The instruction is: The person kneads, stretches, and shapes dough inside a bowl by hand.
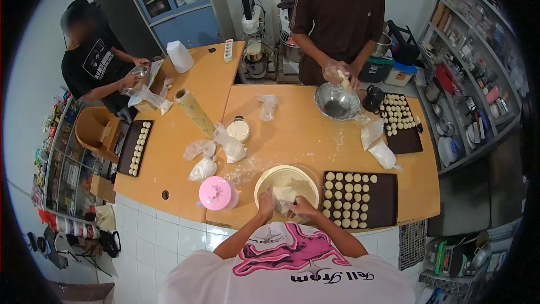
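In front of me a round, cream-coloured bowl (260,179) holds a pale lump of dough (286,193). My left hand (266,204) is inside the bowl's near left side, its fingers curled at the dough's left edge. Opposite it, my right hand (304,207) presses its closed fingers into the dough's near right side. Something thin and whitish, perhaps plastic, covers part of the fingers. Right of the bowl lies a dark baking tray (382,200) with rows of round dough balls (349,187). A pink lidded container (218,193) stands to the left.
Bags of white powder (202,169), a small tub (238,130) and a wrap roll (194,114) lie beyond the container. Across the table, a person works dough over a metal bowl (337,103), beside another tray (406,143). A second person handles plastic at far left, near a tray (130,149).
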`<action>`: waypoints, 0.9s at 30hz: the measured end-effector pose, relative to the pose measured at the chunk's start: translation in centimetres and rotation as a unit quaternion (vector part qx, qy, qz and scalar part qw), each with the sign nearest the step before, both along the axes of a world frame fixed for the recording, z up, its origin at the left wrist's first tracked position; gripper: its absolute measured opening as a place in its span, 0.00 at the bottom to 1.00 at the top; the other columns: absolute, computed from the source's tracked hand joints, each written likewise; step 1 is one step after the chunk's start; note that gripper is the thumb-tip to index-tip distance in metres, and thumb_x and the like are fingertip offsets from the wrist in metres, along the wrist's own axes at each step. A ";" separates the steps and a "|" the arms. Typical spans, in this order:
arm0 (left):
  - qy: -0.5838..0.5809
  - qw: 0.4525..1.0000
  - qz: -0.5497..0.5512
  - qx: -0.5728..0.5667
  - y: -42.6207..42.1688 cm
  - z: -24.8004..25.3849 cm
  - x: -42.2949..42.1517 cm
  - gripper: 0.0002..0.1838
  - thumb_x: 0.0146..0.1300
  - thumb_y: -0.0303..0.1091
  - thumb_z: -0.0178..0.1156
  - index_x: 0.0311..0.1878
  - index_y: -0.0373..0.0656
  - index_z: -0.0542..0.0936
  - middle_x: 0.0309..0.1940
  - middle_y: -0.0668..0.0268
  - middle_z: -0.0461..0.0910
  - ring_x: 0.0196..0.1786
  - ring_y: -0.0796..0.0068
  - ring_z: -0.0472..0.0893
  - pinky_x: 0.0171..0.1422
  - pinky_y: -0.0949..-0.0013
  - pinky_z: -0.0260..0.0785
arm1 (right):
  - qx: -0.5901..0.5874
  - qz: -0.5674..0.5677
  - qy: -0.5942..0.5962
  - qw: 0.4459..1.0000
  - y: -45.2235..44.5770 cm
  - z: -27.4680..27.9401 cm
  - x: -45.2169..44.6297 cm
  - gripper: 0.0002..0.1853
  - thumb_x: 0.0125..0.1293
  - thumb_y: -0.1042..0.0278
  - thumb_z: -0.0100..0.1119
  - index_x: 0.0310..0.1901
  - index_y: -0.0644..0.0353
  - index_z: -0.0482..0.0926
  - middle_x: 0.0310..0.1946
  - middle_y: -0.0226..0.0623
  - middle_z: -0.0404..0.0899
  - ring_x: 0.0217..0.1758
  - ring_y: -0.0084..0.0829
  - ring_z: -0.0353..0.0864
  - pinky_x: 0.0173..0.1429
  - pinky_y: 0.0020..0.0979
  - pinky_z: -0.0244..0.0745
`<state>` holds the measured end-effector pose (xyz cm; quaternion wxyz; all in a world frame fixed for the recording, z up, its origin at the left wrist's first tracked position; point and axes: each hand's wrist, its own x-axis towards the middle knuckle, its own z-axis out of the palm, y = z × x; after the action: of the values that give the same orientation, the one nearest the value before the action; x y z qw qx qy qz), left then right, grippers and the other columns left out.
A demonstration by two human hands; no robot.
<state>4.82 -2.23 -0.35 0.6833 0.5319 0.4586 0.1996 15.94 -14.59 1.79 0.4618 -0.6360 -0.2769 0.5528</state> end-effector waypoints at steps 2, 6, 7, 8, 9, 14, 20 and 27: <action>-0.048 0.996 0.030 -0.075 0.1 -1.2 0.2 0.28 0.70 0.53 0.41 0.28 0.37 0.76 0.14 0.69 0.67 0.18 0.77 0.65 0.23 0.67 0.58 | 0.025 -0.042 -0.031 0.998 0.0 2.6 -0.2 0.20 0.63 0.52 0.59 0.33 0.66 0.78 0.18 0.34 0.76 0.18 0.24 0.76 0.22 0.27 0.70; -0.093 0.994 0.011 0.057 -0.6 -1.2 1.2 0.28 0.70 0.53 0.41 0.35 0.34 0.77 0.20 0.66 0.70 0.24 0.76 0.69 0.31 0.70 0.63 | -0.015 -0.080 -0.168 0.982 0.1 5.6 0.6 0.27 0.63 0.48 0.57 0.16 0.64 0.73 0.07 0.33 0.68 0.13 0.23 0.70 0.19 0.30 0.64; -0.045 0.985 0.032 0.164 -0.8 -2.0 2.1 0.29 0.70 0.54 0.41 0.37 0.33 0.77 0.22 0.65 0.72 0.27 0.75 0.70 0.34 0.70 0.64 | -0.008 -0.087 -0.206 0.975 0.2 3.9 0.8 0.28 0.63 0.48 0.56 0.14 0.65 0.71 0.06 0.35 0.66 0.12 0.25 0.69 0.19 0.31 0.64; 0.004 0.962 0.051 0.267 -0.8 -2.8 2.5 0.29 0.70 0.54 0.41 0.39 0.32 0.77 0.25 0.64 0.73 0.29 0.74 0.71 0.37 0.71 0.65 | -0.001 -0.093 -0.243 0.966 0.1 2.3 0.9 0.30 0.63 0.48 0.56 0.12 0.65 0.70 0.04 0.36 0.65 0.11 0.27 0.68 0.18 0.32 0.63; -0.002 0.978 0.030 0.207 -0.4 -2.6 2.2 0.29 0.70 0.53 0.41 0.40 0.31 0.77 0.27 0.63 0.74 0.32 0.73 0.72 0.39 0.70 0.65 | 0.035 -0.084 -0.286 0.954 0.1 2.6 0.9 0.29 0.63 0.49 0.56 0.13 0.66 0.71 0.06 0.40 0.66 0.12 0.32 0.69 0.20 0.34 0.65; 0.017 0.997 -0.063 0.035 -0.3 2.7 1.5 0.28 0.68 0.51 0.47 0.40 0.28 0.77 0.32 0.55 0.78 0.36 0.71 0.75 0.42 0.67 0.67 | 0.080 0.071 -0.476 0.873 0.0 3.0 0.0 0.24 0.60 0.53 0.55 0.19 0.69 0.75 0.17 0.56 0.74 0.22 0.54 0.75 0.33 0.46 0.71; 0.081 0.989 0.036 0.120 0.2 2.8 2.6 0.26 0.63 0.52 0.56 0.31 0.31 0.79 0.20 0.61 0.74 0.24 0.75 0.71 0.30 0.65 0.65 | 0.025 0.089 -0.326 0.941 0.5 4.8 0.0 0.24 0.59 0.54 0.57 0.23 0.74 0.77 0.19 0.54 0.77 0.22 0.45 0.79 0.32 0.40 0.73; 0.027 0.998 0.025 0.048 -0.4 5.1 3.2 0.26 0.64 0.52 0.55 0.31 0.32 0.79 0.19 0.65 0.74 0.23 0.78 0.70 0.27 0.70 0.63 | -0.037 -0.060 -0.219 0.973 0.3 1.7 0.3 0.24 0.59 0.53 0.59 0.26 0.74 0.76 0.18 0.52 0.76 0.21 0.43 0.80 0.29 0.37 0.72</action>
<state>8.05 -2.65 4.72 0.6389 0.5575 0.4803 0.2242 16.24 -14.26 3.54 0.3985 -0.7736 -0.3119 0.3813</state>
